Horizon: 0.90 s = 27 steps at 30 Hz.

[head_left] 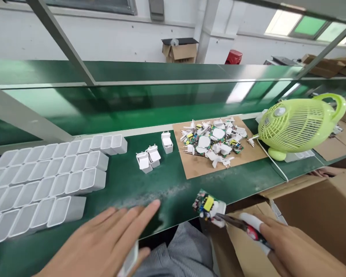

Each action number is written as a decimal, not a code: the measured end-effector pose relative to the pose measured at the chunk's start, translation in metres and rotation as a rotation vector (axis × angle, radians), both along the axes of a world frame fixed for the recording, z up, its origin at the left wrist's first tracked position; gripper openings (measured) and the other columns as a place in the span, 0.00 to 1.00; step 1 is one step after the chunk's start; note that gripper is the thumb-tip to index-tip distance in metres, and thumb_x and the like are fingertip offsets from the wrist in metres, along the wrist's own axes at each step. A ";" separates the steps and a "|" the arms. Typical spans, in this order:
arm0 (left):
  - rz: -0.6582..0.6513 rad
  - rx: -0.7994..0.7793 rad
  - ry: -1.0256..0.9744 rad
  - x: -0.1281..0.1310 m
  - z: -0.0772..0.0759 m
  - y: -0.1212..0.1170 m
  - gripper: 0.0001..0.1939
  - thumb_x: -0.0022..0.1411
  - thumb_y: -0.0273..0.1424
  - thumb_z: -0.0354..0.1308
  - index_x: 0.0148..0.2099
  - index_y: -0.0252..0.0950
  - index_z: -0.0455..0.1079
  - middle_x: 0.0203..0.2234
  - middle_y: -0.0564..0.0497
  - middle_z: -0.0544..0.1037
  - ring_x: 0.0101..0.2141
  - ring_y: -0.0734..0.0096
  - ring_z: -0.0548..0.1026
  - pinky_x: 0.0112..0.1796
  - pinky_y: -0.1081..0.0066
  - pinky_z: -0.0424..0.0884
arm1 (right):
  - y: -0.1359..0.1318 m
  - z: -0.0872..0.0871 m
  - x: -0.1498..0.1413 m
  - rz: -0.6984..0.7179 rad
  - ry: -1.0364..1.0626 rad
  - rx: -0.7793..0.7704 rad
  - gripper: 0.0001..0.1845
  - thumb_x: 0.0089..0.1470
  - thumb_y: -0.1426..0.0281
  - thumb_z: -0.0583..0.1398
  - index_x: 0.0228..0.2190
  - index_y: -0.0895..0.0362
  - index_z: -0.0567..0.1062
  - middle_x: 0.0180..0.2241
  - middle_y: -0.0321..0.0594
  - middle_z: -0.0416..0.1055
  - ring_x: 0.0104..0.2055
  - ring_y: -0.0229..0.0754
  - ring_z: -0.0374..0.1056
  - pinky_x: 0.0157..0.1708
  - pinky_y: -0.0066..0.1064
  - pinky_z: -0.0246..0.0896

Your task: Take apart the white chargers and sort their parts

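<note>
My left hand (109, 240) is at the front edge of the bench, palm down with its fingers stretched forward. Between its thumb and palm is a white plastic case (129, 261), mostly hidden by the hand. My right hand (288, 240), with white covers on some fingers, is closed around pliers (236, 222) with red on the handle. At the tips of the pliers is a circuit board (204, 206) with a yellow component and a white plastic part. It hangs at the bench's front edge.
Rows of open white cases (54, 169) fill the left. Several white cases with plug pins (150, 157) stand mid-bench. Circuit boards with plugs (216, 140) pile on a cardboard sheet (193, 169). A green fan (296, 121), its cord and an open carton (320, 215) are right; another person's hand (320, 172) shows.
</note>
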<state>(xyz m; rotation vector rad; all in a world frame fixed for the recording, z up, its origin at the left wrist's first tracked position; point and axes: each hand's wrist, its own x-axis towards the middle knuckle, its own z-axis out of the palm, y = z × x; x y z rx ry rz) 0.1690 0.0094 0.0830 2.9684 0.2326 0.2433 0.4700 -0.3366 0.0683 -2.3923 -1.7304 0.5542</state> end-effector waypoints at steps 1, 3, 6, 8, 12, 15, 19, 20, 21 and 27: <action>-0.029 0.008 -0.007 0.009 0.000 -0.009 0.39 0.71 0.43 0.55 0.78 0.46 0.45 0.53 0.42 0.81 0.45 0.48 0.82 0.47 0.53 0.76 | 0.009 0.000 -0.001 0.054 -0.005 -0.013 0.26 0.45 0.83 0.55 0.43 0.47 0.75 0.33 0.36 0.79 0.30 0.46 0.77 0.25 0.30 0.67; -0.045 -0.017 -0.015 0.032 -0.001 -0.022 0.38 0.72 0.43 0.55 0.77 0.43 0.46 0.60 0.41 0.75 0.50 0.48 0.80 0.51 0.54 0.75 | 0.027 -0.002 -0.006 0.120 -0.042 0.020 0.32 0.40 0.84 0.54 0.46 0.48 0.74 0.35 0.38 0.79 0.29 0.45 0.77 0.27 0.30 0.68; -0.123 -0.106 -0.005 0.065 -0.008 -0.028 0.40 0.70 0.42 0.60 0.76 0.41 0.47 0.64 0.39 0.71 0.54 0.48 0.78 0.53 0.53 0.74 | 0.042 -0.002 -0.014 0.184 -0.072 0.059 0.37 0.38 0.85 0.54 0.51 0.51 0.74 0.39 0.41 0.80 0.31 0.46 0.77 0.28 0.30 0.69; -0.210 -0.149 0.006 0.081 -0.016 -0.029 0.37 0.69 0.39 0.62 0.74 0.40 0.52 0.62 0.41 0.74 0.53 0.50 0.79 0.53 0.53 0.74 | 0.045 0.003 -0.017 0.193 -0.061 0.058 0.36 0.39 0.85 0.54 0.50 0.52 0.76 0.43 0.43 0.81 0.35 0.47 0.78 0.32 0.32 0.71; -0.252 -0.129 -0.100 0.095 -0.040 -0.026 0.22 0.69 0.36 0.59 0.63 0.39 0.66 0.52 0.43 0.81 0.45 0.53 0.81 0.47 0.56 0.75 | 0.042 0.012 -0.012 0.104 0.048 0.014 0.35 0.44 0.84 0.54 0.52 0.51 0.76 0.49 0.44 0.79 0.44 0.49 0.77 0.44 0.35 0.72; -0.171 -0.092 -0.219 0.091 -0.059 -0.010 0.20 0.71 0.40 0.58 0.61 0.40 0.68 0.51 0.45 0.81 0.44 0.55 0.81 0.45 0.60 0.76 | 0.033 0.003 0.013 -0.106 0.100 -0.017 0.29 0.53 0.81 0.54 0.54 0.51 0.74 0.47 0.43 0.77 0.47 0.48 0.75 0.48 0.36 0.70; -0.133 -0.075 -0.292 0.085 -0.078 0.017 0.25 0.67 0.48 0.63 0.61 0.43 0.70 0.50 0.49 0.82 0.43 0.60 0.84 0.42 0.69 0.78 | 0.027 -0.029 0.070 -0.468 -0.031 0.053 0.20 0.70 0.65 0.50 0.58 0.57 0.68 0.46 0.46 0.74 0.47 0.48 0.73 0.50 0.37 0.68; -0.141 -0.068 -0.308 0.084 -0.082 0.021 0.26 0.65 0.49 0.64 0.60 0.43 0.70 0.49 0.50 0.83 0.42 0.61 0.84 0.41 0.70 0.79 | 0.030 -0.037 0.085 -0.525 -0.100 0.048 0.20 0.71 0.64 0.48 0.55 0.59 0.69 0.45 0.46 0.73 0.47 0.48 0.72 0.50 0.37 0.67; -0.151 -0.063 -0.320 0.085 -0.085 0.023 0.26 0.65 0.49 0.65 0.60 0.44 0.71 0.49 0.51 0.83 0.41 0.61 0.84 0.40 0.71 0.79 | 0.035 -0.045 0.099 -0.566 -0.148 0.043 0.19 0.71 0.64 0.47 0.51 0.61 0.71 0.43 0.48 0.72 0.45 0.48 0.72 0.50 0.38 0.67; -0.121 -0.070 -0.357 0.083 -0.098 0.021 0.26 0.65 0.51 0.64 0.60 0.47 0.71 0.48 0.52 0.83 0.41 0.60 0.85 0.39 0.70 0.80 | 0.081 -0.075 0.144 -0.647 -0.312 0.068 0.13 0.64 0.72 0.52 0.45 0.64 0.72 0.44 0.55 0.69 0.46 0.53 0.68 0.50 0.42 0.64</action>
